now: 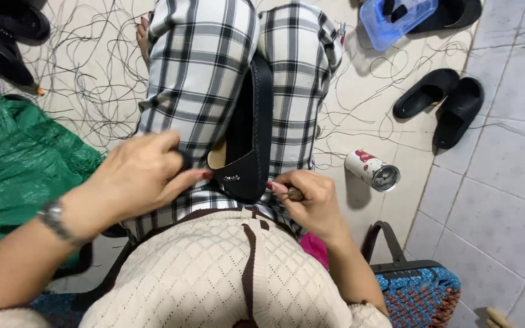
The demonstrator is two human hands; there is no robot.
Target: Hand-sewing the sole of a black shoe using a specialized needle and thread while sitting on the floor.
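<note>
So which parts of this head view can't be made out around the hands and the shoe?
- Black shoe: its far end is wedged between the plaid knees, and its sole is turned away.
- Right hand: it grips a small brown tool; the fingers cover the tool's tip and shape.
- Left hand: the fingertips fold against the shoe's edge, so the contact is hidden.
- Blue tub: cut off by the top edge.

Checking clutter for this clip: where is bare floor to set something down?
Bare grey tiles right of the black slippers and the can. Crowded: loose threads left of the knees, green sack, shoe in the lap.
</note>
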